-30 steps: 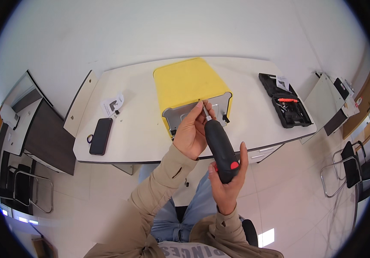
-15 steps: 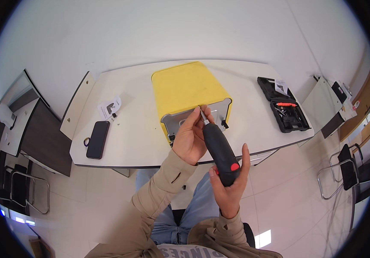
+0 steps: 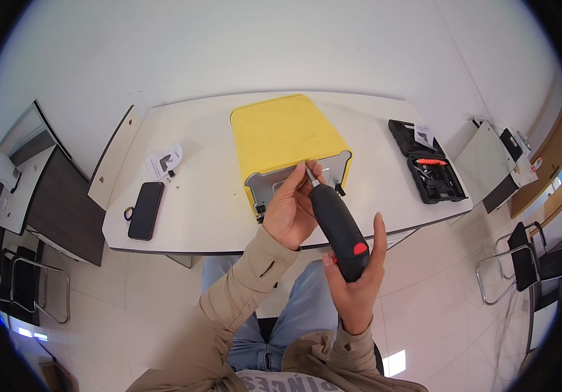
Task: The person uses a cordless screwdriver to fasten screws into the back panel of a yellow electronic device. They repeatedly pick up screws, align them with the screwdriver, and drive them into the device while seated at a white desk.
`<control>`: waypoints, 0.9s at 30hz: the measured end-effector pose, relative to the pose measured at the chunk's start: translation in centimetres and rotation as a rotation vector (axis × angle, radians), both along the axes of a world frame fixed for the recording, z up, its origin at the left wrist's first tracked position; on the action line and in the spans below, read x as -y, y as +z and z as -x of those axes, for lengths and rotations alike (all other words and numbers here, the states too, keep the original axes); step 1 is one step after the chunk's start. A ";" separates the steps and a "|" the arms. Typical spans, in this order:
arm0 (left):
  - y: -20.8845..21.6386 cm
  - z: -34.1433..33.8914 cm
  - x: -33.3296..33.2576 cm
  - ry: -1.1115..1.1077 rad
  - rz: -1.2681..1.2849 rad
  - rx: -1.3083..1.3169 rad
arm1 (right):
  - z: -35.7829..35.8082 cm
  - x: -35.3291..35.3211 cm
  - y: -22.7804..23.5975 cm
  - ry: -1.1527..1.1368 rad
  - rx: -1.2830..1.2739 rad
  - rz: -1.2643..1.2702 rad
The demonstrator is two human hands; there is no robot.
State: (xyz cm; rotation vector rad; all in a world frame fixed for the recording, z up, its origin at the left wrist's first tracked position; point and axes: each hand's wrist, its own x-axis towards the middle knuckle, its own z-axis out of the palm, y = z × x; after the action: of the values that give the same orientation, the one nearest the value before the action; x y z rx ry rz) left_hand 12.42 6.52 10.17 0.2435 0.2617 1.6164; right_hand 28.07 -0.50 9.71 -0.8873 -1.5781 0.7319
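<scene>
A yellow box-like case lies on the table with its open grey-rimmed end toward me. Black clips sit on both sides of that end. My right hand is wrapped round the handle of a black electric screwdriver with a red button. Its silver bit points up and away, to the near edge of the case. My left hand is closed in front of the opening, thumb and fingertips pinched about the bit's end. Whether a screw is also between those fingertips is hidden.
On the left of the white table lie a black phone, a ring-shaped item, a paper leaflet and small black parts. An open black tool case lies at the right. Chairs stand on both sides.
The screwdriver and my right hand have shifted slightly right. My left hand keeps its pinch at the bit's end, and the yellow case has not moved.
</scene>
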 end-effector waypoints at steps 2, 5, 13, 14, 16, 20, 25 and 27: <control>-0.1 0.2 0.1 -0.020 -0.025 0.002 | -0.1 -0.1 0.3 0.000 0.035 -0.045; -0.1 0.4 0.1 -0.023 -0.035 0.001 | -0.2 0.3 1.1 0.018 0.058 -0.003; -0.1 0.3 0.0 -0.030 -0.051 0.001 | 0.0 0.0 1.2 -0.049 0.110 -0.085; 0.1 0.3 0.0 -0.028 -0.054 0.004 | 0.0 0.0 1.2 -0.052 0.110 -0.087; 0.1 0.1 0.0 -0.025 -0.040 0.012 | -0.1 0.1 1.1 -0.060 0.119 -0.075; -0.4 0.4 0.0 -0.029 -0.060 -0.002 | 0.0 0.1 1.0 -0.055 0.117 -0.074; -0.2 0.1 0.1 -0.002 -0.005 0.008 | -0.1 0.4 1.6 -0.042 0.141 -0.058; -0.1 0.0 0.1 0.008 -0.001 0.007 | -0.2 0.4 2.0 -0.042 0.162 -0.085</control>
State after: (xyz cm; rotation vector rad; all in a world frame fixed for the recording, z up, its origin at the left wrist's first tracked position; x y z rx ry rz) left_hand 12.45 6.44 10.10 0.2381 0.2572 1.6248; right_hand 28.28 -0.87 11.71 -0.9328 -1.7149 0.5702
